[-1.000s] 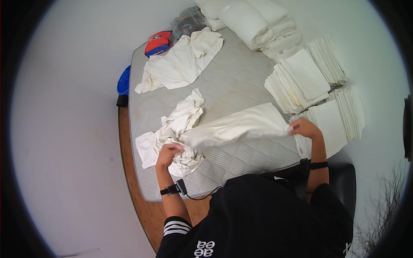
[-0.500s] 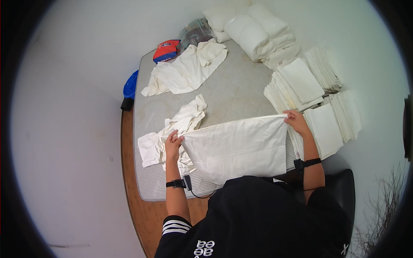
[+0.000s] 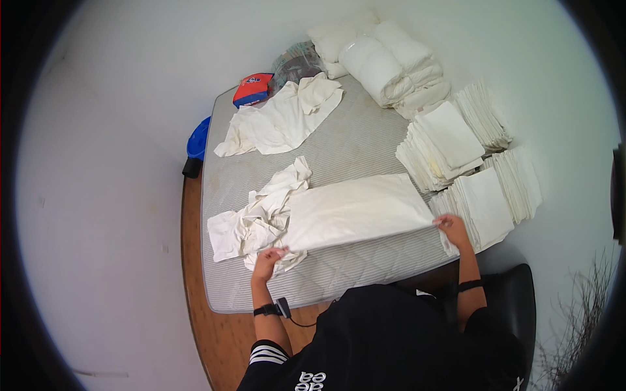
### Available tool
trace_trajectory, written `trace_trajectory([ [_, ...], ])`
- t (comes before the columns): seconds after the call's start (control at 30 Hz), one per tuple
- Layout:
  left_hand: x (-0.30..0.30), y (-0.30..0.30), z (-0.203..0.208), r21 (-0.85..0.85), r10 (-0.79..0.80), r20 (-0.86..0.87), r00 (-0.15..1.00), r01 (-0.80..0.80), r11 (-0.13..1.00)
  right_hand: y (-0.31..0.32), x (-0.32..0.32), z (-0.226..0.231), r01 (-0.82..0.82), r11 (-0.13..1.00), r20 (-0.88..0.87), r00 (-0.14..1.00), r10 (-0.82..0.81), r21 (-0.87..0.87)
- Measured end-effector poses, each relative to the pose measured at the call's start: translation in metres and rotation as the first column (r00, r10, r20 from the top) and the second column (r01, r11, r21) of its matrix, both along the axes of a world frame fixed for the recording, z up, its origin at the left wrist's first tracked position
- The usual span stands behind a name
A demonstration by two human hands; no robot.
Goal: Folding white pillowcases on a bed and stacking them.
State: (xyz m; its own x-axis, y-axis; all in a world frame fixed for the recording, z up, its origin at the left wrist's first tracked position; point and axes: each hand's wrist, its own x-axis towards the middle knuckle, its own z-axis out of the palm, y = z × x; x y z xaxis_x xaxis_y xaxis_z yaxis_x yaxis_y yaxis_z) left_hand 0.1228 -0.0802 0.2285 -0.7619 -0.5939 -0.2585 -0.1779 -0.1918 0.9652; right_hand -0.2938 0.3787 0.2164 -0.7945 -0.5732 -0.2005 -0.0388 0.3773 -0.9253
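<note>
A white rectangular cloth (image 3: 355, 210), perhaps a pillowcase, is spread flat over the striped mattress (image 3: 352, 280). My left hand (image 3: 266, 262) pinches its near left corner, and my right hand (image 3: 452, 231) pinches the near right corner. Between them the near edge is pulled almost straight, while the far edge rests toward the middle of the mattress. Just left of this cloth, and partly under it, lies a heap of crumpled white cloth (image 3: 242, 229). Stacks of folded white cloths (image 3: 482, 199) stand right beside my right hand.
Farther back are another rumpled white cloth (image 3: 274, 124), more folded stacks (image 3: 450, 133) and rolled white bedding (image 3: 385, 65). A red and blue bag (image 3: 252, 90) sits at the far left corner, a blue basin (image 3: 198, 138) beyond the left edge. A black chair (image 3: 512, 300) is near right.
Both hands have come down and nearer to me, drawing the held edge along. The cloth, which hung from my hands toward me, now stretches away from them across the mattress.
</note>
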Motion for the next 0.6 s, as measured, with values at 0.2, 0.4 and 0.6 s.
trace_trajectory([
  [0.2,0.061,0.058,-0.115,0.363,-0.202,0.378,0.903,0.056,0.93,0.079,0.034,-0.147,-0.468,0.75,0.005,0.85,0.527,0.467],
  [0.4,0.066,0.067,-0.12,0.406,-0.269,0.347,0.899,0.114,0.907,0.069,0.034,-0.126,-0.565,0.636,0.565,0.791,0.236,0.526],
  [0.6,0.01,0.021,-0.124,0.156,0.004,0.404,0.915,-0.073,0.985,0.017,-0.005,-0.136,-0.167,0.942,0.143,0.981,0.129,0.292],
])
